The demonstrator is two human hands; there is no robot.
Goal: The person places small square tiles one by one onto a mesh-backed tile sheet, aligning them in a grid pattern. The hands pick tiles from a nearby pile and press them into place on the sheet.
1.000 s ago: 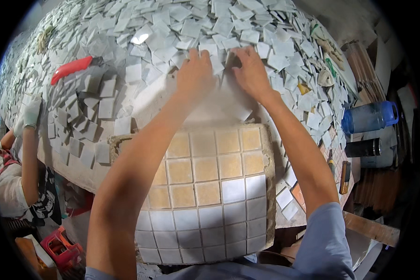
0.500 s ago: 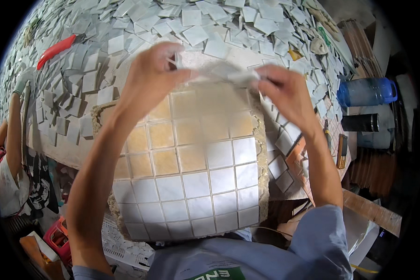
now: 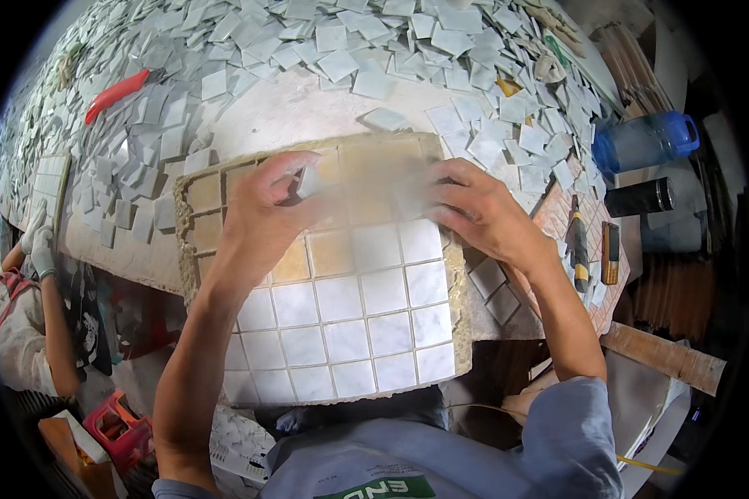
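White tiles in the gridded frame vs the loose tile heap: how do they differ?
Arrangement: the set tiles form neat rows in the frame; the loose tiles are jumbled.
Pose: set tiles sit side by side; many loose tiles tilt and overlap.
Place: set tiles are nearer; most loose tiles lie beyond the frame.
Shared: both pale, mostly squarish.

My gridded slab [image 3: 463, 341] lies across the table's [image 3: 279, 112] near edge, its crumbly rim jutting past toward me. White square tiles [image 3: 341, 297] fill its nearest rows — farther cells show tan. A pale tile [image 3: 310, 180] tilts in my left grip [image 3: 262, 195]; near my right grip [image 3: 481, 204] — only blur.
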